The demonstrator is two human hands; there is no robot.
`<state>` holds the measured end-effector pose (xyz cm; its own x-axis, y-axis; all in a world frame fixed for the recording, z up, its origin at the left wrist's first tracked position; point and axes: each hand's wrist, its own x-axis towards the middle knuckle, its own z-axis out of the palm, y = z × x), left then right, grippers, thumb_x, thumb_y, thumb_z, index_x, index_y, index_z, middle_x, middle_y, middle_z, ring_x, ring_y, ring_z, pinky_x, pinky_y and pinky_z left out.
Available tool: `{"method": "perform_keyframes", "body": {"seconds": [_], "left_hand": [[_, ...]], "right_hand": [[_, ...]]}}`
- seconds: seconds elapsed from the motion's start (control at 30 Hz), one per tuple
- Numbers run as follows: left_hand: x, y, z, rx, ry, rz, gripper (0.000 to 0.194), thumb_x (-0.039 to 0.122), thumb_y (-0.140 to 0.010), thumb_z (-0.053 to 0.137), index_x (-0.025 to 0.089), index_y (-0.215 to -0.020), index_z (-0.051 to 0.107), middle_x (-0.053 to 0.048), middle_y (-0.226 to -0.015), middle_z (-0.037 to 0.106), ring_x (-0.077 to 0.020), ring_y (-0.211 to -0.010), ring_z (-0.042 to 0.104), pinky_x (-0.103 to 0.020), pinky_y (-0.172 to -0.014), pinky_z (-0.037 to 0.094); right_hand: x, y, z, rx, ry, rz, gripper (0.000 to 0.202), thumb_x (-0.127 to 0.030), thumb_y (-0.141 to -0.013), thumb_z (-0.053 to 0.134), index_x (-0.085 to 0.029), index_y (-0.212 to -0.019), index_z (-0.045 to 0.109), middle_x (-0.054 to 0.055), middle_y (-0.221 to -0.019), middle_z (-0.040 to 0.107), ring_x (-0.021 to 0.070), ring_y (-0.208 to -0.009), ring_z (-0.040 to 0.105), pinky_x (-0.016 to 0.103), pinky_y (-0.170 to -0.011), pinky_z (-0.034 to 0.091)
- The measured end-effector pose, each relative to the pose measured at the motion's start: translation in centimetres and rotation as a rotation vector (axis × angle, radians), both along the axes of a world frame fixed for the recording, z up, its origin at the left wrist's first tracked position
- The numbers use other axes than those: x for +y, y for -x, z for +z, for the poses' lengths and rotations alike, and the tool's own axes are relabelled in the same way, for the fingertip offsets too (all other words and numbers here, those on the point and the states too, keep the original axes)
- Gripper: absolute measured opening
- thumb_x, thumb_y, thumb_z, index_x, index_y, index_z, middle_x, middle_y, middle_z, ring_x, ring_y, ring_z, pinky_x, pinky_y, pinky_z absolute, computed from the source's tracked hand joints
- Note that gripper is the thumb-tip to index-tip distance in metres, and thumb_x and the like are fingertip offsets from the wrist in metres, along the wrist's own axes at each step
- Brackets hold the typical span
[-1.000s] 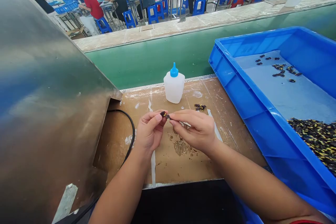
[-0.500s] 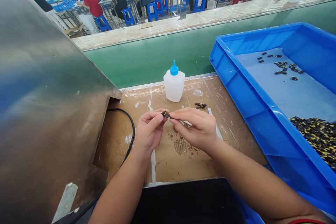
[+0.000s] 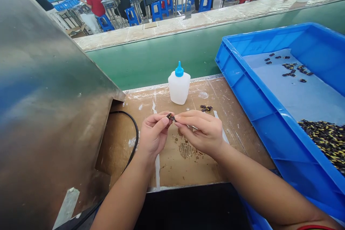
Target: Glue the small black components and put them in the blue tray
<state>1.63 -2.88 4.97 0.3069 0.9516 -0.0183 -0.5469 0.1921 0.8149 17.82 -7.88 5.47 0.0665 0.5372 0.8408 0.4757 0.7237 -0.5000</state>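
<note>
Between my fingertips is a small black-and-yellow part point(image 3: 170, 116), too small to make out in detail. My left hand point(image 3: 155, 133) pinches it from the left, thumb on top. From the right, the thumb and fingers of my right hand point(image 3: 201, 129) close on its other end; a thin pale strip shows under those fingers, and I cannot tell whether it is held. Just beyond the hands stands an upright white squeeze bottle point(image 3: 179, 88) with a blue nozzle cap. A few similar black-and-yellow parts point(image 3: 206, 108) lie on the cardboard right of the bottle.
A blue bin point(image 3: 250, 86) at the right holds a large heap of black-and-yellow parts point(image 3: 323, 143) and several loose ones. A metal housing point(image 3: 54, 97) rises at the left, with a black cable point(image 3: 136, 129) beside it. Cardboard point(image 3: 172, 172) covers the worktop. People sit at tables beyond the ledge.
The small part has turned slightly between my fingertips. Both hands stay in nearly the same place, and everything else is unchanged.
</note>
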Motion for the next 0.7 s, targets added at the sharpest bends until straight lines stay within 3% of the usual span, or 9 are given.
{"method": "perform_keyframes", "body": {"seconds": [0.37, 0.7], "left_hand": [[-0.27, -0.04, -0.06, 0.04, -0.044, 0.036, 0.019, 0.029, -0.068, 0.102, 0.024, -0.073, 0.085, -0.005, -0.094, 0.084, -0.0126, -0.085, 0.078, -0.019, -0.081, 0.062], [0.0, 0.31, -0.69, 0.119, -0.277, 0.079, 0.009, 0.024, -0.079, 0.095, 0.025, -0.083, 0.087, -0.007, -0.102, 0.084, -0.0173, -0.096, 0.079, -0.027, -0.092, 0.063]], "right_hand": [[0.19, -0.34, -0.05, -0.069, -0.038, -0.016, 0.021, -0.005, -0.096, 0.074, -0.02, -0.111, 0.077, 0.009, -0.102, 0.083, 0.0193, -0.088, 0.081, 0.032, -0.075, 0.069], [0.25, -0.65, 0.07, -0.086, -0.023, -0.031, 0.02, -0.008, -0.098, 0.073, -0.022, -0.112, 0.077, 0.007, -0.104, 0.083, 0.0183, -0.09, 0.081, 0.031, -0.08, 0.071]]}}
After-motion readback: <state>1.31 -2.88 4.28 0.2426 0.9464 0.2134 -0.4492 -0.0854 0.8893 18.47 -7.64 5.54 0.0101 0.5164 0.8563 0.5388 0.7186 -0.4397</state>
